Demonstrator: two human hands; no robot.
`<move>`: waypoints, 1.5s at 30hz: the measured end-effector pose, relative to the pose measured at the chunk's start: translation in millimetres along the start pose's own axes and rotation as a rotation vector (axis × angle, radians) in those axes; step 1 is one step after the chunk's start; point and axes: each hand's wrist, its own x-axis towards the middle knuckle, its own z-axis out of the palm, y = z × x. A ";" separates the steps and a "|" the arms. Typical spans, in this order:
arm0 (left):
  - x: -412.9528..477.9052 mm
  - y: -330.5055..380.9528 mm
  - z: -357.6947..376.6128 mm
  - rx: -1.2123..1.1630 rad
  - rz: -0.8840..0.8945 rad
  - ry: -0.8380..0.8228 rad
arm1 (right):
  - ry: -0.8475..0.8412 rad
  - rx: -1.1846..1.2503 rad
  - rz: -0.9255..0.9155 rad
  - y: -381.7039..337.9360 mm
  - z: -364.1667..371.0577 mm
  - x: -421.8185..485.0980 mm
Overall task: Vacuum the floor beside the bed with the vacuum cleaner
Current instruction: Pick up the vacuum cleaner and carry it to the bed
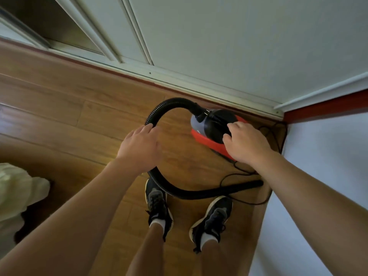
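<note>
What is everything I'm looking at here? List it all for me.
vacuum cleaner: one, red and black, on the floor near the corner
hose: one, black, looped from the vacuum cleaner round past the shoes
cord: one, black, trailing by the right wall
floor: brown wood
panelled doors: white, behind the vacuum cleaner
bedding: pale, left edge
shoes: two, dark, with white socks
left hand: at the hose
right hand: over the vacuum cleaner's top, grip unclear
</note>
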 end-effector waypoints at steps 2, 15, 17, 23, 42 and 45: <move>8.5 -5.0 12.8 -0.005 -0.017 0.010 | -0.008 -0.011 0.008 4.3 11.4 11.0; 43.8 -31.6 61.6 -0.026 -0.090 0.100 | 0.024 -0.020 0.016 7.0 65.8 74.2; 46.8 -33.7 65.0 -0.068 -0.121 0.109 | 0.066 -0.018 0.033 7.5 69.9 82.5; 55.4 -36.5 72.3 -0.174 -0.168 0.125 | 0.057 -0.026 0.066 15.2 75.4 103.1; 49.4 -42.7 104.8 -0.373 -0.249 0.117 | -0.056 0.339 0.273 27.4 88.6 125.6; 47.1 -43.2 105.7 -0.482 -0.300 0.107 | -0.075 0.366 0.291 26.1 87.1 126.4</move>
